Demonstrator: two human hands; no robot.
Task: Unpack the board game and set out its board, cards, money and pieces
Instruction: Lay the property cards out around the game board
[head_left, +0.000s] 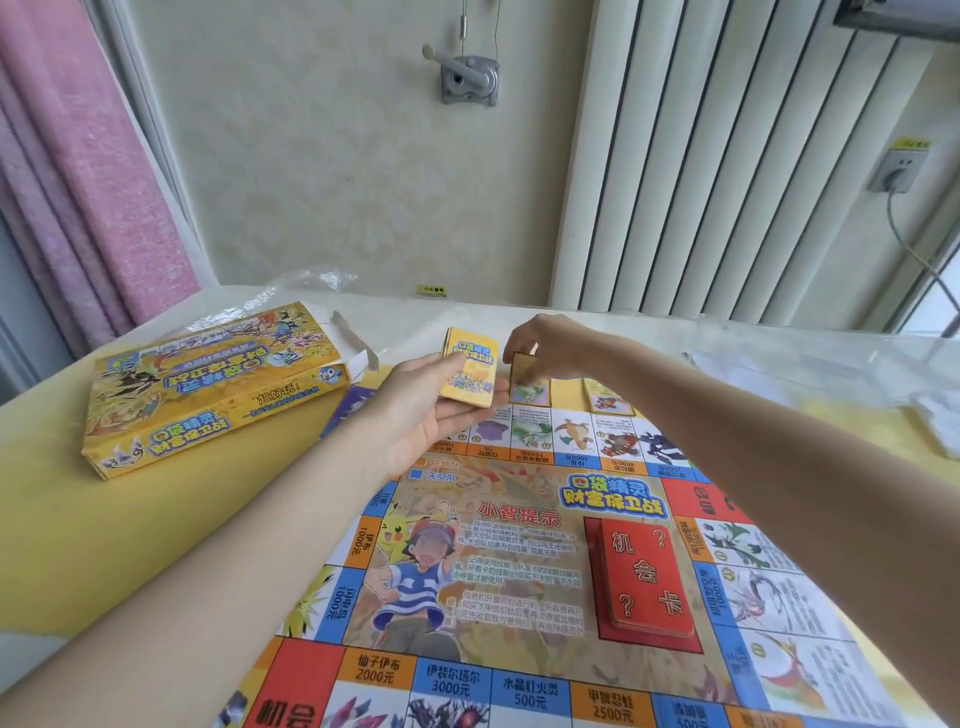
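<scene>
The game board (519, 545) lies unfolded on the table, with a red stack of chance cards (644, 577) on its printed red space. My left hand (426, 410) holds a yellow deck of cards (470, 371) in its palm above the board's far edge. My right hand (540, 345) pinches a single small card (522, 366) upright, just over a card lying flat (530, 392) beyond the board's far edge. Another card (605, 400) lies flat a little to the right. The yellow game box (208, 389) rests at the left, its end flap open.
Clear plastic wrapping (311, 283) lies behind the box near the wall. White papers and plastic (831, 374) sit at the table's right. A white radiator (727, 156) and a wall socket (896, 171) with a cord stand behind. A pink curtain (78, 156) hangs left.
</scene>
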